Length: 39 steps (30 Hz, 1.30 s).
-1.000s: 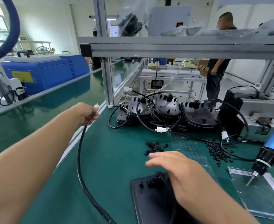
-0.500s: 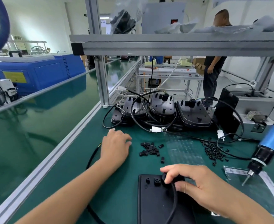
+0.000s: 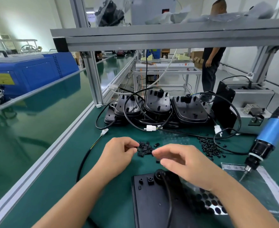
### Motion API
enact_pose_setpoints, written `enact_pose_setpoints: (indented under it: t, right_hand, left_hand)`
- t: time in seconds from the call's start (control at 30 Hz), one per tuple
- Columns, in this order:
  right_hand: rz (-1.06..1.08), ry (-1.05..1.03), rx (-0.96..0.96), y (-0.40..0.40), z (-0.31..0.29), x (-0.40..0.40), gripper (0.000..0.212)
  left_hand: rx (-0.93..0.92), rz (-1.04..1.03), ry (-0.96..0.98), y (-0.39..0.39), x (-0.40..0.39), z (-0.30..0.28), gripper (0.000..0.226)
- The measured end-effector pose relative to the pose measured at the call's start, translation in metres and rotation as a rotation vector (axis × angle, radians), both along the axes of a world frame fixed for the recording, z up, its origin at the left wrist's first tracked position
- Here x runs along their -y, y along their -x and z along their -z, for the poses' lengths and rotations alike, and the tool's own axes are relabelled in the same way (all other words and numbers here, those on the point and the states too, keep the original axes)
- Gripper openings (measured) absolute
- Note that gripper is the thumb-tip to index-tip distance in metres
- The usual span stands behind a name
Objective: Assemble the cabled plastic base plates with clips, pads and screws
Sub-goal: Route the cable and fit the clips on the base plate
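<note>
A black base plate [image 3: 150,204] lies flat on the green mat at the front, its black cable [image 3: 167,191] running out of a round grommet. Just beyond it sits a small pile of black clips [image 3: 145,149]. My left hand [image 3: 119,152] is at the pile's left edge, thumb and forefinger pinching a clip. My right hand [image 3: 183,163] hovers over the plate's far end, blurred, with its loosely bent fingertips at the pile's right edge and nothing held. A sheet of round black pads [image 3: 209,203] lies partly under my right wrist.
Black screws [image 3: 209,148] are scattered to the right. A blue electric screwdriver [image 3: 267,139] hangs tip-down at the right edge. Stacked cabled plates [image 3: 157,106] stand behind, and a cable with a white connector [image 3: 104,132] lies left. A person stands at the back.
My left hand moved right to the clip pile and pinched a clip. My right hand left the plate's grommet and reached forward to the pile.
</note>
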State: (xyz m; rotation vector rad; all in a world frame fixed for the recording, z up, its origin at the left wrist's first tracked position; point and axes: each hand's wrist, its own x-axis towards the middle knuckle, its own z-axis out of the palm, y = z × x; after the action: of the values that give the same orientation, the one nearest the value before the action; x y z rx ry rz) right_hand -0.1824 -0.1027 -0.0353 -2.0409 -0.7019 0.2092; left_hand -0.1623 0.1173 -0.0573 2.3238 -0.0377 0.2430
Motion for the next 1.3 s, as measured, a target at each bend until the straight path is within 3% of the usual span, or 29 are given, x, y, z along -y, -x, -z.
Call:
enact_pose_setpoints:
  t: [0.17, 0.3, 0.37, 0.47, 0.6, 1.13, 1.3]
  right_hand:
    - [-0.12, 0.187, 0.002, -0.008, -0.004, 0.004, 0.046]
    - [-0.155, 0.169, -0.12, -0.002, 0.005, 0.01, 0.032]
    - [-0.125, 0.123, -0.104, -0.001, 0.009, 0.008, 0.026]
    - [-0.079, 0.042, -0.101, 0.0, 0.014, 0.004, 0.017]
    - [0.003, -0.011, -0.089, 0.001, 0.018, -0.008, 0.006]
    - [0.094, -0.005, -0.086, 0.005, 0.019, -0.019, 0.006]
    - [0.11, 0.005, -0.05, 0.007, 0.023, -0.018, 0.005]
  left_hand:
    - [-0.238, 0.081, 0.628, 0.021, -0.002, -0.015, 0.016]
    - [-0.4, 0.185, 0.786, 0.036, -0.004, -0.017, 0.007]
    - [-0.447, 0.226, 0.767, 0.04, -0.001, -0.017, 0.021]
    - [-0.468, 0.225, 0.668, 0.041, 0.004, -0.019, 0.006]
    - [-0.51, 0.198, 0.626, 0.038, 0.007, -0.021, 0.006]
    - [-0.592, 0.188, 0.503, 0.03, 0.011, -0.038, 0.021]
    - [-0.497, 0.246, 0.373, 0.03, 0.012, -0.038, 0.017]
